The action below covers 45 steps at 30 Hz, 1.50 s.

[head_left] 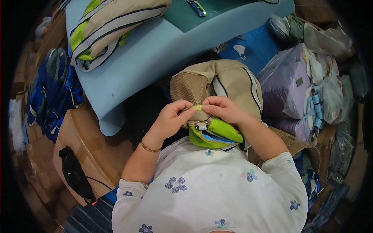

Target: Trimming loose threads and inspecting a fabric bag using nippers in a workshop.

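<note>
Pinching a yellow strip (198,107) on a tan bag (237,83): L hand (173,116) has its L end, R hand (224,110) its R end, thumbs pressed to fingers. Bag's btwn the person's white shirt (210,171) & pale-blue table (136,62); mesh pocket (188,87) beyond the strip, lime-green panel (227,130) nearer the body. 2nd tan/green bag (120,13) lies on table's L end, nr dark-green mat (221,13). Cardboard box (89,136) at L, plastic-wrapped purple pile (285,85) at R.
</note>
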Each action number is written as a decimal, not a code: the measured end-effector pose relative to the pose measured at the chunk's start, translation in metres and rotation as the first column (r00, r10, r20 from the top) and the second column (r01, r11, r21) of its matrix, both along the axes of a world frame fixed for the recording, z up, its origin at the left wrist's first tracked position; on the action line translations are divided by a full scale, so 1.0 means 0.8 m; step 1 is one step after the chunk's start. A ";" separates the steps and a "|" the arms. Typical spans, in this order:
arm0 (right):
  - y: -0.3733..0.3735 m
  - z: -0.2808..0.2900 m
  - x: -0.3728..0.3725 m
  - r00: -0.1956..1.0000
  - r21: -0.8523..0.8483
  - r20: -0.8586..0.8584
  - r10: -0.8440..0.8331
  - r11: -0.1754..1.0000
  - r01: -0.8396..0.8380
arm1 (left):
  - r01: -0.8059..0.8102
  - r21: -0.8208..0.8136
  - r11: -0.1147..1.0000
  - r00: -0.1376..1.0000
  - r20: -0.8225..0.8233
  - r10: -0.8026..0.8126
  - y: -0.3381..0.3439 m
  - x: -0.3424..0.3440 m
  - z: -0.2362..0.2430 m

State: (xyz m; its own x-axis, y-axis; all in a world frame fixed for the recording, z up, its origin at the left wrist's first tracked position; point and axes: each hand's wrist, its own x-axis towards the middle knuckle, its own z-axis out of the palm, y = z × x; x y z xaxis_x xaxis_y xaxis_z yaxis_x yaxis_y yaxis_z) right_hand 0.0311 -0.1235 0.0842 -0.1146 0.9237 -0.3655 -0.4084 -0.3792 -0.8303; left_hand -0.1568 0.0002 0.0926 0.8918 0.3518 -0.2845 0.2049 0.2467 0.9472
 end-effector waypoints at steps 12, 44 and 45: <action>0.229 0.060 0.157 -0.309 0.662 0.689 -0.655 0.743 -0.098 | -0.059 0.074 0.996 0.998 0.020 0.057 -0.016 -0.015 0.000; -0.072 0.086 -0.042 0.148 0.320 0.935 -0.322 0.947 0.037 | -0.443 0.789 0.425 0.894 0.425 0.143 -0.039 0.039 0.011; -0.072 0.085 -0.042 0.142 0.322 0.936 -0.323 0.946 0.031 | -0.439 0.792 0.424 0.895 0.424 0.136 -0.040 0.039 0.011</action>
